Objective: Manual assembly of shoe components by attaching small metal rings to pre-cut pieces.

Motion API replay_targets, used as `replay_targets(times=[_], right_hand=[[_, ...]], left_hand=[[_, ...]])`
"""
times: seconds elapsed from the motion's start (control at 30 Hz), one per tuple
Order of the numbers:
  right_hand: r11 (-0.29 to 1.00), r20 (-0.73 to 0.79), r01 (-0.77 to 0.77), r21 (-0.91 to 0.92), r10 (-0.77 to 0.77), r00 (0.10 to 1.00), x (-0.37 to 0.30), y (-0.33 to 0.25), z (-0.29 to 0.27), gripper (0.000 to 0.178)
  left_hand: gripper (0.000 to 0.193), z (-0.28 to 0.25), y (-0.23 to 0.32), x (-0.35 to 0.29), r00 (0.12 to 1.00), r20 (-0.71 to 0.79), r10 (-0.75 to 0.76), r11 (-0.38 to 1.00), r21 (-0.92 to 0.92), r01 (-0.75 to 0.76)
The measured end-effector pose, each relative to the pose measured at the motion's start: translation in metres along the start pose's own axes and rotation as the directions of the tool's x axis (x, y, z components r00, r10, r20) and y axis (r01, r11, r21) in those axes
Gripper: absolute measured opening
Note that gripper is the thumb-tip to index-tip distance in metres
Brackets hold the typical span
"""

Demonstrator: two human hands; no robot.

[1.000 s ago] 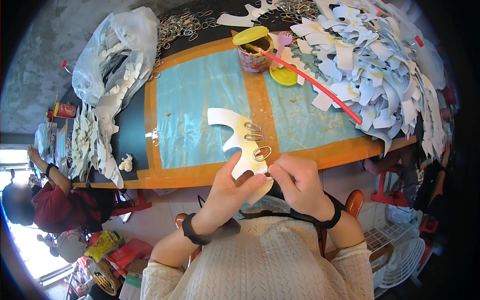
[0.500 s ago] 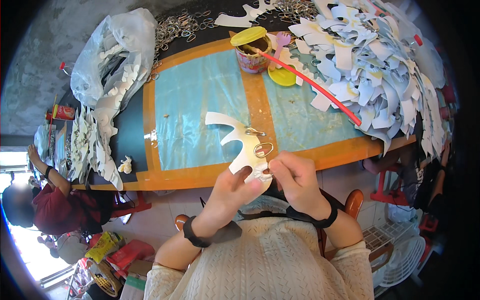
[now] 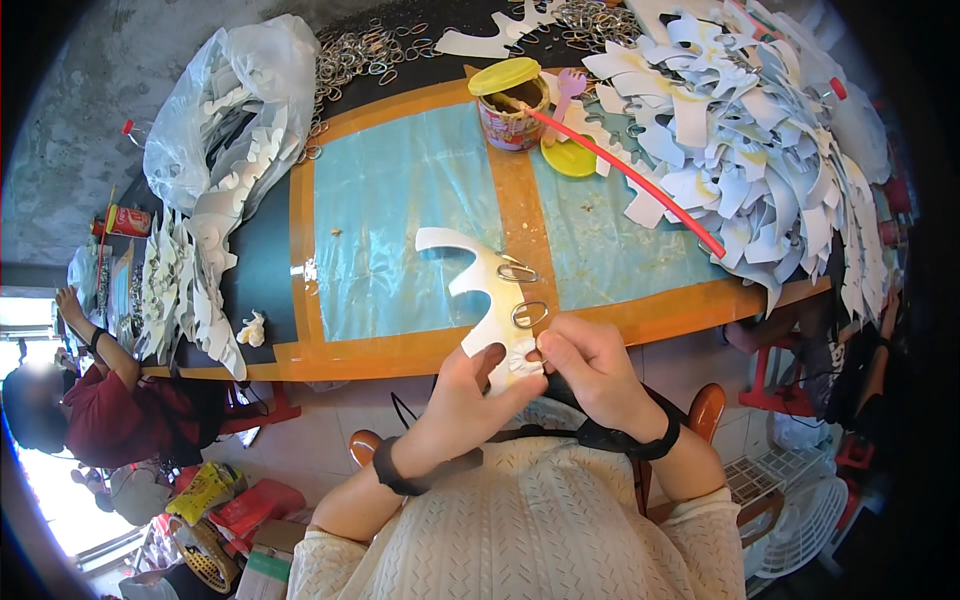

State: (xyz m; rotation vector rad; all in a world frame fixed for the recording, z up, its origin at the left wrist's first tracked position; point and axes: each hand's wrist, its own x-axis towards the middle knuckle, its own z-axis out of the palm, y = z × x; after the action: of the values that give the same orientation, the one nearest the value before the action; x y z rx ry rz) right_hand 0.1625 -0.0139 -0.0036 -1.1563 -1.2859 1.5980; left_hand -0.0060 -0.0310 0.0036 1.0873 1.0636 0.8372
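White cutout (image 3: 499,297), left hand (image 3: 462,402) and right hand (image 3: 597,370) pinching it, tub (image 3: 512,130), heaped cutouts (image 3: 745,170) beyond

White cutout (image 3: 486,278) — apparently more puckered

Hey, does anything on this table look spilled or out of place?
A small pale lump sits loose beside the white cutouts, unlike their flat shapes; I can't tell what it is. Metal rings lie scattered in an untidy heap at the back.

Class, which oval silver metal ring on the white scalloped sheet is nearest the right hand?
The lower oval silver metal ring, nearest the right hand; the rest lie farther up the white scalloped sheet.
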Motion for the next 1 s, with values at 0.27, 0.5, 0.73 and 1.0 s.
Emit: replay_targets(times=[0.27, 0.5, 0.73, 1.0], right_hand=[[0.912, 0.254, 0.192, -0.361, -0.102, 0.962, 0.003, -0.019, -0.022, 0.02], [0.918, 0.207, 0.17, -0.358, -0.099, 0.973, 0.005, -0.023, -0.022, 0.02], [0.937, 0.16, 0.144, -0.317, -0.097, 0.982, 0.005, -0.019, -0.023, 0.022], [0.961, 0.067, 0.121, -0.25, -0.108, 0.992, 0.002, -0.016, -0.013, 0.019]], left_hand=[[0.043, -0.038, 0.006, 0.011, 0.927, 0.335, -0.17, 0.705, -0.616, 0.352], [0.027, -0.021, -0.001, 0.016, 0.95, 0.162, -0.268, 0.774, -0.551, 0.313], [0.032, -0.007, 0.012, 0.008, 0.965, 0.11, -0.239, 0.792, -0.553, 0.259], [0.042, -0.002, 0.004, 0.006, 0.995, -0.05, -0.087, 0.912, -0.405, 0.059]])
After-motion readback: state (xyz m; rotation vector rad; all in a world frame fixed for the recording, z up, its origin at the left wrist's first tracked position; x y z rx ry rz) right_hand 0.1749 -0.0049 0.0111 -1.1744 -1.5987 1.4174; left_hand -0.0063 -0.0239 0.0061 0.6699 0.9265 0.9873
